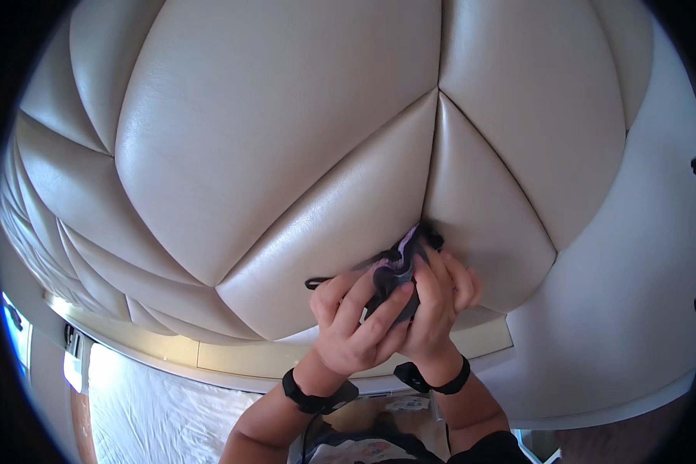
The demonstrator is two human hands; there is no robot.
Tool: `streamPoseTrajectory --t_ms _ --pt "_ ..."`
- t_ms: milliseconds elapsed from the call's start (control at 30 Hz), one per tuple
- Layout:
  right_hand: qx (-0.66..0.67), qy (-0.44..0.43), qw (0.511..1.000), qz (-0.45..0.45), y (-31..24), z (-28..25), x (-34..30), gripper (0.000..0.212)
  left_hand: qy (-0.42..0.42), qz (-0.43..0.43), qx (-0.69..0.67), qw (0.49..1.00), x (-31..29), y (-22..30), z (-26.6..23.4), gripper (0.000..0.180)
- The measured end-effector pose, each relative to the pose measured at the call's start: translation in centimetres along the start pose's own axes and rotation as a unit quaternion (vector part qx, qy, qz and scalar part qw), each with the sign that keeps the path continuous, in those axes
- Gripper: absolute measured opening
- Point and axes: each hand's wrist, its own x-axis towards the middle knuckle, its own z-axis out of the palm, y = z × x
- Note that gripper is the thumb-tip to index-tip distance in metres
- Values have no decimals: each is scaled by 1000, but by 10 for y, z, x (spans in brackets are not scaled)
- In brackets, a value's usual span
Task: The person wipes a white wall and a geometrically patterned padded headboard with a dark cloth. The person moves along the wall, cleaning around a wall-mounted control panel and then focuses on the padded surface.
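My left hand and my right hand are close together, fingers curled round a bunched dark grey cloth with a purple edge. Folds of the cloth stick out above my fingers, and the rest is hidden in my grip. A small black loop pokes out beside my left hand. Just beyond my hands is a beige padded panel of leather-like material with stitched seams. Whether the cloth touches the panel, I cannot tell.
A gold-coloured strip runs along the panel's lower edge. To the right is a smooth pale wall. A white sheet-like covering lies at the lower left. Each wrist wears a black band, such as the left one.
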Motion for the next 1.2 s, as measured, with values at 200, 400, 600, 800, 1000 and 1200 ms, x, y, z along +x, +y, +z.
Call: streamPoseTrajectory --t_ms 200,400,600,800,1000,1200 --pt "7 -7 1000 24 1 7 -42 40 -43 -1 -16 999 -34 -1 4 51" --pt "29 -37 998 49 -6 13 -78 46 -84 -4 -15 996 -66 -3 2 52" --pt "30 -54 995 83 -20 23 -108 48 -131 -25 -22 991 -92 -9 -5 51" --pt "-6 -100 991 90 -41 24 -116 43 -147 -60 -28 987 -110 -16 -19 53" --pt "-6 -162 985 59 -71 28 -137 45 -165 -109 -63 978 -151 -34 -45 54" --pt "-2 -213 976 35 -98 45 -166 47 -180 -165 -54 968 -188 -47 -72 53"
